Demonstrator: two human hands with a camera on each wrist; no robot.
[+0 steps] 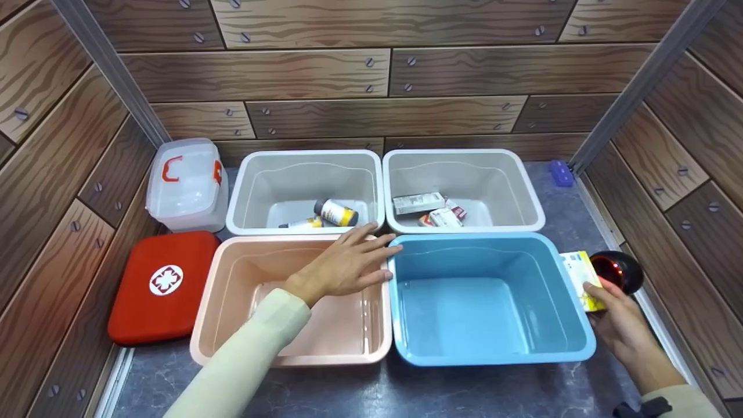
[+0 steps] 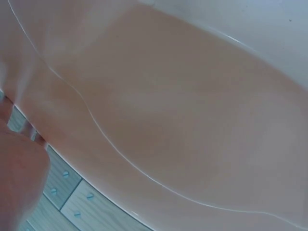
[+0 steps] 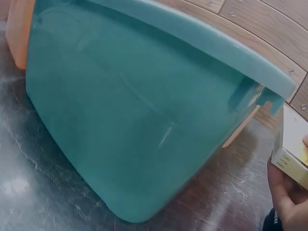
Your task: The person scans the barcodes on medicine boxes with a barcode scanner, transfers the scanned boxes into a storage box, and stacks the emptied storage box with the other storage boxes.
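Observation:
My right hand point(image 1: 624, 325) pinches a small white and yellow box point(image 1: 579, 273) just outside the right rim of the blue bin point(image 1: 464, 313). Right behind the box stands a dark rounded device with a red light point(image 1: 624, 273), probably a barcode scanner; red light falls on my fingers. In the right wrist view the box point(image 3: 294, 137) shows at the right edge, held between thumb and fingers. With fingers spread, my left hand point(image 1: 348, 264) is over the peach bin point(image 1: 229, 296), its fingertips close to the rims where the bins meet. The left wrist view shows mostly the peach bin's wall point(image 2: 183, 120).
Behind are two grey bins: the left one point(image 1: 255, 186) holds dark-capped bottles point(image 1: 338, 213), the right one point(image 1: 505, 186) several small boxes point(image 1: 418, 202). A red first-aid case point(image 1: 165, 313) and a clear lidded box point(image 1: 188, 194) stand left. A purple object point(image 1: 561, 173) lies back right.

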